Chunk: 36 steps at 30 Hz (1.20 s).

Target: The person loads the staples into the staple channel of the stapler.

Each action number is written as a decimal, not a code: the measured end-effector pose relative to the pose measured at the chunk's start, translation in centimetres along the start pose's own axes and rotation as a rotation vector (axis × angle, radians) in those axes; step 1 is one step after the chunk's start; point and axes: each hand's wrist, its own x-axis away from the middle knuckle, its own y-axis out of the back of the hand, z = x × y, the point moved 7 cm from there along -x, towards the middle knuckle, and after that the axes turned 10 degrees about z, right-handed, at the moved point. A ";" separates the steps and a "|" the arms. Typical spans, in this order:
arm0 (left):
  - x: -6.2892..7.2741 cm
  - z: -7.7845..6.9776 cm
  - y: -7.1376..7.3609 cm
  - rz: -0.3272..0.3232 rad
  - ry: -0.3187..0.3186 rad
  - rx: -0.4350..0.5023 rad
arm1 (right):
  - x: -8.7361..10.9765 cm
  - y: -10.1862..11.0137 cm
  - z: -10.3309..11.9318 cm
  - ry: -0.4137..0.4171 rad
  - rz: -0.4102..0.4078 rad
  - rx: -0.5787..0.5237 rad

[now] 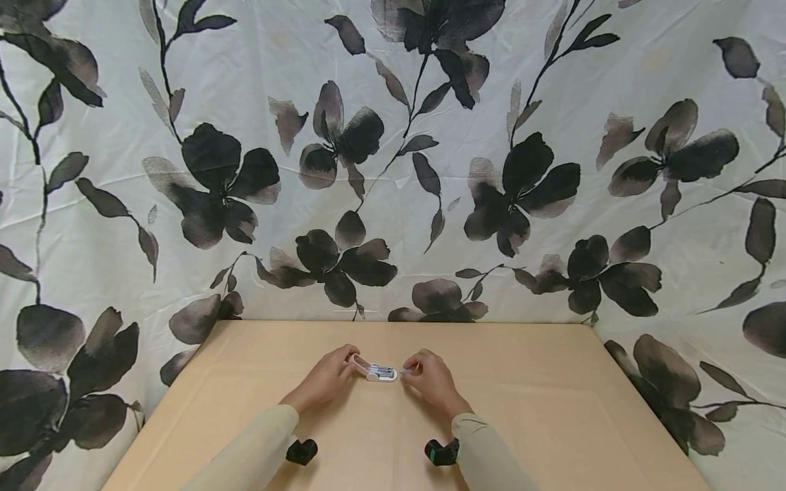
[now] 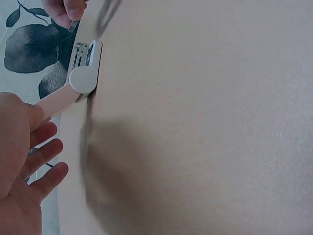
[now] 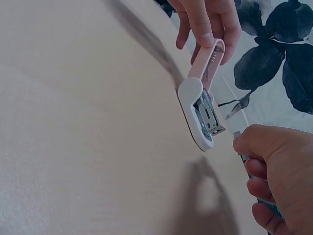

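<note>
A small pink-and-white stapler (image 1: 381, 373) is spread open over the table, its metal staple channel (image 3: 209, 115) exposed. My left hand (image 1: 325, 375) grips the pink upper arm (image 2: 57, 101) between thumb and fingers, the other fingers spread loosely below. Just off the stapler's front end, my right hand (image 1: 432, 380) pinches a short strip of staples (image 2: 73, 26) between thumb and forefinger. In the right wrist view, the strip's end pokes out past the thumb, apart from the channel, while the remaining right fingers (image 3: 259, 188) are curled in.
The light wooden table (image 1: 522, 409) stretches around both hands, its far edge meeting a white floral cloth (image 1: 393, 204). Black wrist devices (image 1: 442, 452) show beside the sleeves. Shadows of the hands fall on the tabletop.
</note>
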 end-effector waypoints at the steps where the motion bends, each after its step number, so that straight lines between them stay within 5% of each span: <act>1: 0.0 0.0 0.0 -0.001 -0.001 -0.004 | 0.0 0.0 0.1 0.002 -0.001 0.000; 36: -0.1 -0.1 0.0 0.008 0.010 -0.007 | -0.6 -0.9 0.9 0.027 0.012 -0.012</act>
